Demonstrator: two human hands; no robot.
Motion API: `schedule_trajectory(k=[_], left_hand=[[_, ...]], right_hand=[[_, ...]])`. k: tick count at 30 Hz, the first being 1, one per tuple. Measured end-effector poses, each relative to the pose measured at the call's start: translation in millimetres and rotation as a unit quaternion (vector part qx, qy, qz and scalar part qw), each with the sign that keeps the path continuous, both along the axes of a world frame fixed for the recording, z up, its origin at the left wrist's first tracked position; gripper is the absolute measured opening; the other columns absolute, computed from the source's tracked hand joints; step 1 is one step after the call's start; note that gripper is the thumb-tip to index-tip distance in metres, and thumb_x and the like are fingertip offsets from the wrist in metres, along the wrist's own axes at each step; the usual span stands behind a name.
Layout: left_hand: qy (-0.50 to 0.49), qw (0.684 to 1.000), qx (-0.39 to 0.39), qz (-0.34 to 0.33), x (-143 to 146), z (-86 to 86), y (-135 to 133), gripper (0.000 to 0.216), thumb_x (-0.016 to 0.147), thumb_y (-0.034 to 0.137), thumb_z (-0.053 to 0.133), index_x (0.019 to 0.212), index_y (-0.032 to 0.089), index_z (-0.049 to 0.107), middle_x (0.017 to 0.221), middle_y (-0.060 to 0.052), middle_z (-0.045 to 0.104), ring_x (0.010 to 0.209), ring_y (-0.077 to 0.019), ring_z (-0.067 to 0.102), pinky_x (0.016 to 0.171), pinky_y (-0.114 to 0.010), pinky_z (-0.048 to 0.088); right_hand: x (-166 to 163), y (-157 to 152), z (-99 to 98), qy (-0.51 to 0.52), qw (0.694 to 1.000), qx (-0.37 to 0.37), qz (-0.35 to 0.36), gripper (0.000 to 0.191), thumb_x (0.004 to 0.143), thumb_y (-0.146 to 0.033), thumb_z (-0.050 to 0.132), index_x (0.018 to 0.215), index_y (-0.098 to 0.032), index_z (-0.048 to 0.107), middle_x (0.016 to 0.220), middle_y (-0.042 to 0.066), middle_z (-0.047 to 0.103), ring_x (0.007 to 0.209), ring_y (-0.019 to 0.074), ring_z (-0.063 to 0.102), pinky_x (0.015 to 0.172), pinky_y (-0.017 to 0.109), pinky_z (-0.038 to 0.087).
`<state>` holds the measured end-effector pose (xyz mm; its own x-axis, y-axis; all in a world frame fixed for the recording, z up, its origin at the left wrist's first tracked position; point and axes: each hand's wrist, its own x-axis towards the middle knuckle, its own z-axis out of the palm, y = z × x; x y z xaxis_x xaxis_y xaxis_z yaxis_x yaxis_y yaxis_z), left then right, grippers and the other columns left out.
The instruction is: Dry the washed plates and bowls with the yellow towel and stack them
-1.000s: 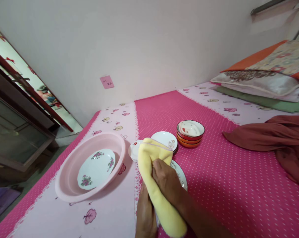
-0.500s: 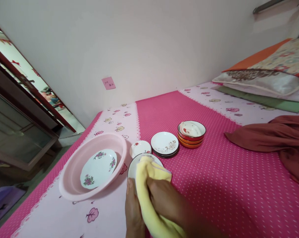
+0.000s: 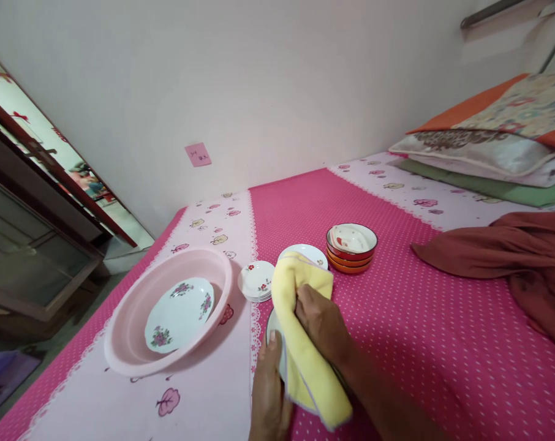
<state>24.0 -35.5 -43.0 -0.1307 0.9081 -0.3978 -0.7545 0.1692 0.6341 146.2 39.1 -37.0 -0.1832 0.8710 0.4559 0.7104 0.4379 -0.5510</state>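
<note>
My left hand (image 3: 269,383) grips the lower left edge of a white plate (image 3: 274,331) with a dark rim, its thumb on the plate's face. A yellow cloth (image 3: 300,331) with a pale purple edge covers most of that plate. My right hand (image 3: 322,321) is closed on the cloth and presses it against the plate. Just beyond are a stack of small white plates with red flowers (image 3: 255,280) and a white plate (image 3: 305,251), partly hidden by the cloth. Orange bowls (image 3: 350,264) stand stacked behind to the right, a white dish with a red print (image 3: 351,237) in the top one.
At left, a pink basin (image 3: 117,343) holds a white scalloped plate with purple flowers (image 3: 176,315). Pink dotted bedding (image 3: 397,367) spreads underneath. Dark red fabric (image 3: 498,248) and a pile of pillows (image 3: 484,150) lie at right. A wall (image 3: 277,86) rises behind.
Both hands, with the plate and the cloth, have moved right. The small flowered plates now show more fully, while the cloth hides more of the white plate behind.
</note>
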Motion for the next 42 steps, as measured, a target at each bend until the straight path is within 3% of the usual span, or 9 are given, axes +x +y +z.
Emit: schedule_trajectory(k=[4, 10, 14, 20, 24, 26, 30, 33, 42], left_hand=[[-0.003, 0.999, -0.029, 0.019, -9, 3.6, 1, 0.055, 0.085, 0.015, 0.078, 0.138, 0.017, 0.064, 0.120, -0.016, 0.079, 0.120, -0.0333, 0.071, 0.107, -0.047, 0.056], [0.015, 0.998, -0.016, -0.059, -17, 6.0, 0, 0.061, 0.083, 0.020, 0.082, 0.141, 0.014, 0.063, 0.126, -0.019, 0.076, 0.121, -0.0376, 0.070, 0.107, -0.050, 0.055], [0.031, 0.992, -0.008, -0.124, -21, 1.5, -3, 0.059, 0.082, 0.022, 0.084, 0.138, 0.014, 0.066, 0.124, -0.020, 0.077, 0.119, -0.0382, 0.071, 0.104, -0.050, 0.057], [0.054, 0.986, 0.014, -0.159, -30, -4.4, -5, 0.058, 0.074, 0.016, 0.089, 0.128, 0.014, 0.071, 0.113, -0.017, 0.081, 0.107, -0.0373, 0.076, 0.097, -0.047, 0.060], [0.064, 0.986, 0.022, -0.150, -35, -4.6, -5, 0.054, 0.071, 0.016, 0.091, 0.123, 0.014, 0.074, 0.113, -0.017, 0.081, 0.105, -0.0371, 0.077, 0.096, -0.045, 0.060], [0.061, 0.987, 0.024, -0.146, -36, -4.7, -4, 0.052, 0.075, 0.020, 0.089, 0.125, 0.014, 0.073, 0.115, -0.017, 0.080, 0.107, -0.0365, 0.077, 0.097, -0.045, 0.060], [0.030, 0.992, 0.033, -0.122, -34, -3.8, -2, 0.048, 0.085, 0.023, 0.082, 0.130, 0.016, 0.070, 0.122, -0.017, 0.078, 0.114, -0.0349, 0.074, 0.104, -0.045, 0.056], [0.022, 0.997, 0.005, -0.070, -32, -1.6, -1, 0.046, 0.086, 0.024, 0.081, 0.129, 0.015, 0.070, 0.121, -0.017, 0.078, 0.117, -0.0350, 0.073, 0.105, -0.045, 0.056], [0.031, 0.998, -0.005, 0.054, -36, -5.2, 3, 0.055, 0.088, 0.028, 0.078, 0.140, 0.017, 0.062, 0.118, -0.017, 0.079, 0.111, -0.0339, 0.075, 0.097, -0.047, 0.061]], right_hand=[[27, 15, 4.1, 0.021, 0.999, -0.009, -0.030, 0.022, 0.104, -0.025, 0.041, 0.105, -0.016, 0.061, 0.100, 0.014, 0.071, 0.092, 0.0275, 0.068, 0.078, 0.036, 0.049], [56, 10, 32.2, 0.110, 0.967, -0.144, 0.181, 0.021, 0.095, -0.026, 0.058, 0.109, -0.018, 0.071, 0.108, 0.009, 0.076, 0.101, 0.0244, 0.070, 0.090, 0.035, 0.054], [60, -1, 47.7, 0.128, 0.943, -0.211, 0.221, 0.026, 0.087, -0.021, 0.063, 0.110, -0.020, 0.074, 0.106, 0.006, 0.079, 0.095, 0.0248, 0.071, 0.082, 0.033, 0.056], [46, 1, 46.2, 0.179, 0.885, -0.294, 0.313, 0.053, 0.076, -0.021, 0.079, 0.128, -0.019, 0.070, 0.125, 0.006, 0.075, 0.112, 0.0289, 0.069, 0.099, 0.039, 0.053], [40, 4, 39.8, 0.153, 0.897, -0.303, 0.282, 0.030, 0.079, -0.023, 0.078, 0.109, -0.016, 0.076, 0.108, 0.006, 0.079, 0.099, 0.0296, 0.071, 0.090, 0.040, 0.054], [40, 4, 36.7, 0.176, 0.883, -0.329, 0.285, 0.027, 0.080, -0.025, 0.077, 0.106, -0.016, 0.077, 0.107, 0.006, 0.080, 0.100, 0.0314, 0.071, 0.089, 0.041, 0.055], [40, 7, 29.0, 0.298, 0.833, -0.353, 0.304, 0.040, 0.082, -0.032, 0.077, 0.121, -0.020, 0.075, 0.123, 0.007, 0.076, 0.117, 0.0338, 0.068, 0.100, 0.047, 0.055], [38, 12, 22.5, 0.336, 0.830, -0.349, 0.276, 0.043, 0.082, -0.035, 0.079, 0.122, -0.020, 0.075, 0.125, 0.009, 0.076, 0.121, 0.0357, 0.066, 0.107, 0.052, 0.052], [14, 17, 5.9, 0.476, 0.783, -0.343, 0.207, 0.058, 0.070, -0.046, 0.090, 0.119, -0.019, 0.074, 0.113, 0.011, 0.079, 0.097, 0.0340, 0.075, 0.087, 0.048, 0.060]])
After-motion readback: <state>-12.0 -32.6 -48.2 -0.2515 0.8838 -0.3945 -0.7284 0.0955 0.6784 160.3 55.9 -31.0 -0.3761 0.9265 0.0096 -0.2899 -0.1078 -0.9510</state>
